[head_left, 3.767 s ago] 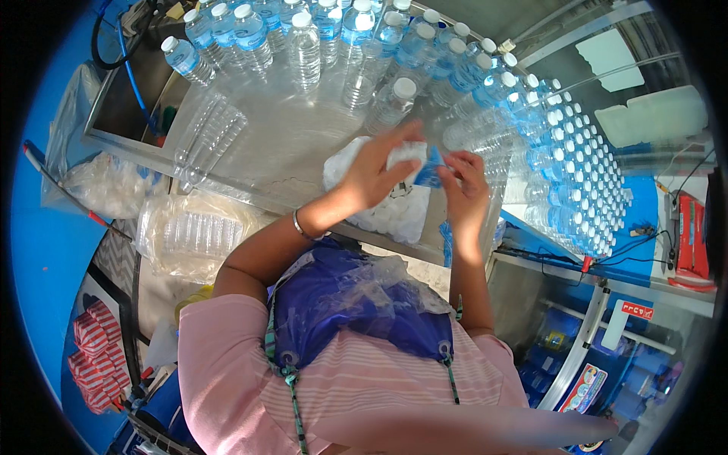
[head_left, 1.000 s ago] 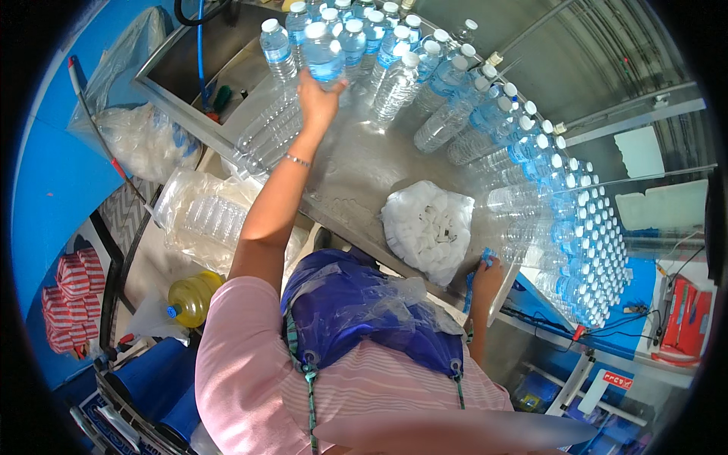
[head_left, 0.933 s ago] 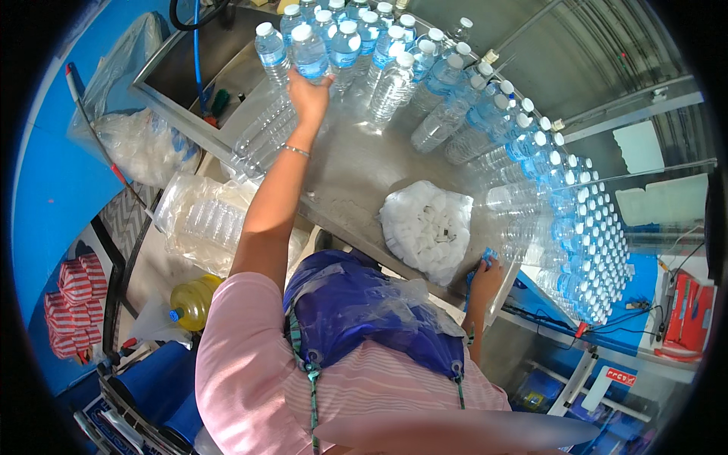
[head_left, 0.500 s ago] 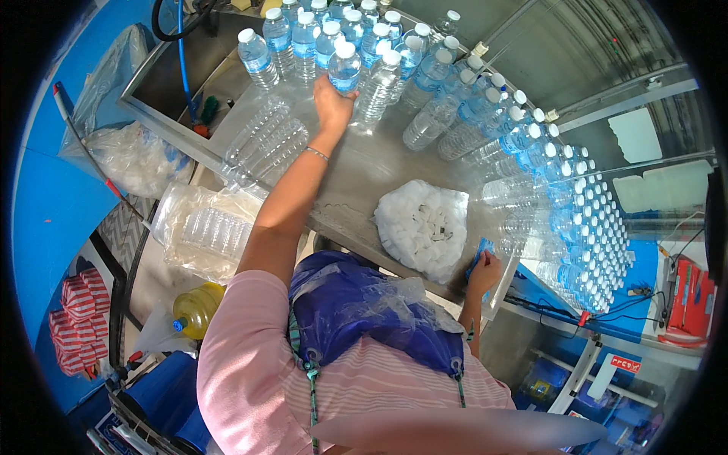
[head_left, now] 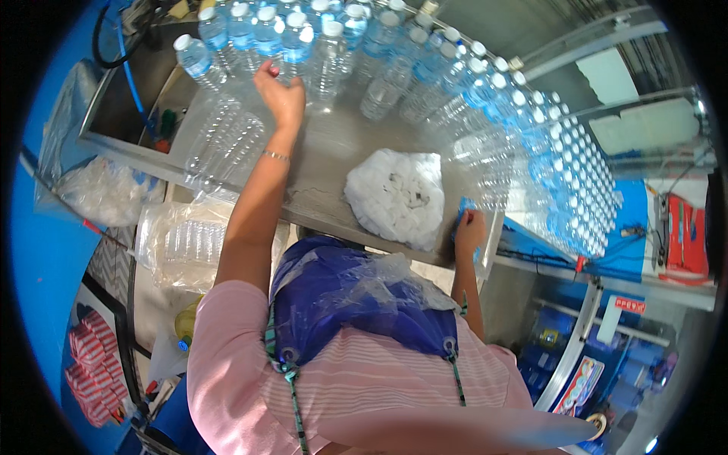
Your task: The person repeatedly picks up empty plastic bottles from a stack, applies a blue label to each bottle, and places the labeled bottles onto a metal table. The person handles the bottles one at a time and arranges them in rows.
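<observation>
My left hand [head_left: 282, 95] is just in front of the row of upright bottles on the metal counter. Its fingers are apart and I see nothing in them. Nearest to it stands a clear water bottle with a blue label [head_left: 296, 47] and a white cap. Beside that is a clear bottle [head_left: 329, 64] on which no blue label shows. At the counter's right front edge, my right hand [head_left: 471, 227] pinches a blue strip of film [head_left: 468, 204], which looks like bottle labels. Between my hands lies a clear bag of white caps [head_left: 394, 199].
Clear bottles [head_left: 227, 144] lie at the counter's left. A long block of capped bottles [head_left: 569, 174] runs along the right. Left of the counter are a metal sink [head_left: 114, 98] with a blue hose and a plastic bag of bottles [head_left: 189, 243]. A blue apron [head_left: 364, 303] covers my front.
My left hand has let go of the labelled bottle and drawn back a little from it. The whole view has shifted, so things appear further left. My right hand still pinches the blue film.
</observation>
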`<state>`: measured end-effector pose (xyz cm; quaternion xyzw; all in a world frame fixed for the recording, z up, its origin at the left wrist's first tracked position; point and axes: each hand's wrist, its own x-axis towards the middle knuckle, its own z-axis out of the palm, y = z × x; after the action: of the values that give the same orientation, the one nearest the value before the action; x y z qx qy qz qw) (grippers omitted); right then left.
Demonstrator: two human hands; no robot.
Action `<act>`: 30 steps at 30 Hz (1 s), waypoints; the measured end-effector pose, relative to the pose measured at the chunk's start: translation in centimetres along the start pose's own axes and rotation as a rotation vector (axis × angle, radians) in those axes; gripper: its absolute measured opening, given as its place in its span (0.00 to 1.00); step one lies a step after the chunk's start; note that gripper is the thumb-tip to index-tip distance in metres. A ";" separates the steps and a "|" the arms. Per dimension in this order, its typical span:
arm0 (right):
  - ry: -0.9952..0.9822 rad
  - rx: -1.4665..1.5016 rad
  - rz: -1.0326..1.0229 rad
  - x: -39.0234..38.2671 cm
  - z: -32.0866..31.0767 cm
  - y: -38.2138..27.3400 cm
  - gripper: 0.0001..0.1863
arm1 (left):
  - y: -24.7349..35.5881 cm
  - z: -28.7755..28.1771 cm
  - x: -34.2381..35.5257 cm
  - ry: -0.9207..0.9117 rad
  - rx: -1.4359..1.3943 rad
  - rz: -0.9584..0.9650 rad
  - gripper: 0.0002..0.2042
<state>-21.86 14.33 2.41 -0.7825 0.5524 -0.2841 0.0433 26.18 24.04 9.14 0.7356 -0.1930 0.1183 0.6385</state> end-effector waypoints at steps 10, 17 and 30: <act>0.033 -0.007 -0.026 0.8 -0.2 -0.5 0.05 | 8.1 -2.5 -11.5 -0.750 -0.426 0.139 0.12; 0.131 0.313 -0.153 4.3 -2.6 -9.5 0.03 | 9.4 -2.8 -13.5 -1.064 -0.344 -0.071 0.08; 0.078 -0.162 0.001 1.3 -0.8 -2.0 0.06 | 6.6 -3.8 -12.2 -1.145 -0.326 -0.241 0.11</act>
<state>-20.28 14.15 4.29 -0.7716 0.5751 -0.2687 -0.0417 12.62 28.71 10.47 0.5917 -0.4367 -0.4004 0.5467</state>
